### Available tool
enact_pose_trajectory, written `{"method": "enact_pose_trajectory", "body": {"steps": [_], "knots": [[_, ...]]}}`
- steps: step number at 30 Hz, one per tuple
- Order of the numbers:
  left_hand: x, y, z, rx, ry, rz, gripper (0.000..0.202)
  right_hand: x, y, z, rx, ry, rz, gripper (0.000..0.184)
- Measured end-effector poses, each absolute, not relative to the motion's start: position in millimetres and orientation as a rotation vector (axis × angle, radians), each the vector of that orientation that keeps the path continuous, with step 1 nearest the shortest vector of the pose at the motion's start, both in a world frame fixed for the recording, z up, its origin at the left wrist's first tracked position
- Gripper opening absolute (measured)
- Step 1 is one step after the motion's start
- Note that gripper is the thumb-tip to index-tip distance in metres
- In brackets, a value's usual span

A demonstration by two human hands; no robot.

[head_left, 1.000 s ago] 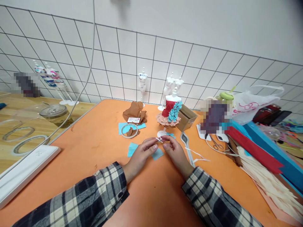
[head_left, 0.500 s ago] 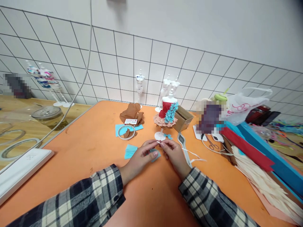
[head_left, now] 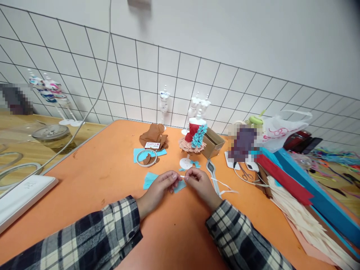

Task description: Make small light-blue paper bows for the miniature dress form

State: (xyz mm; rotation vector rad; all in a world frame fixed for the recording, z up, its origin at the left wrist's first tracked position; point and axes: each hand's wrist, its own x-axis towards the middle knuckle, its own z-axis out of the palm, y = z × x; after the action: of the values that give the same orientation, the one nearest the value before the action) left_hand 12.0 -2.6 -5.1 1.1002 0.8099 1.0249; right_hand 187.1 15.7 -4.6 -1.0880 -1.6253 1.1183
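Observation:
A narrow white strip (head_left: 182, 176) spans the small gap between my two hands, pinched at both ends. My left hand (head_left: 161, 186) is closed on it with thumb and fingertips. On the other side my right hand (head_left: 201, 184) pinches it too, fingers curled. Just beneath the hands lie pieces of light blue paper (head_left: 150, 180), partly covered by my left hand. Beyond my fingertips stands a small mannequin in a red top with blue ruffles (head_left: 197, 135) and a pink pleated skirt. A little blue bow (head_left: 195, 164) rests at its white round base (head_left: 185, 163).
A tape ring (head_left: 146, 158) and crumpled brown paper (head_left: 153, 135) lie back left. Grey-handled tweezers-like tool (head_left: 213, 173) and loose white strips (head_left: 228, 192) are right of my hand. Farther right are scissors (head_left: 247, 174) and coloured paper strips (head_left: 285, 179). A cardboard box (head_left: 213, 144) stands behind.
My left thumb has moved up to the fingertips, closing on the white strip. The hands sit slightly lower and a short length of strip shows between them. The view has shifted a little.

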Motion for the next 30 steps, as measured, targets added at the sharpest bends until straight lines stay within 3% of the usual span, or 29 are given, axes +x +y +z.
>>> {"method": "enact_pose_trajectory", "body": {"steps": [12,22,30], "knots": [[17.5,9.5,-16.7,1.023,0.896,1.096,0.041,177.1,15.1,-7.5,-0.971,-1.664,1.237,0.015],[17.1,9.8,-14.5,1.062,0.897,1.039,0.045,183.8,21.3,-18.4,-1.032,-1.692,1.033,0.011],[14.0,12.1,-18.6,1.22,0.919,0.995,0.033,181.5,21.1,-20.1,-1.132,-1.873,0.74,0.009]]}}
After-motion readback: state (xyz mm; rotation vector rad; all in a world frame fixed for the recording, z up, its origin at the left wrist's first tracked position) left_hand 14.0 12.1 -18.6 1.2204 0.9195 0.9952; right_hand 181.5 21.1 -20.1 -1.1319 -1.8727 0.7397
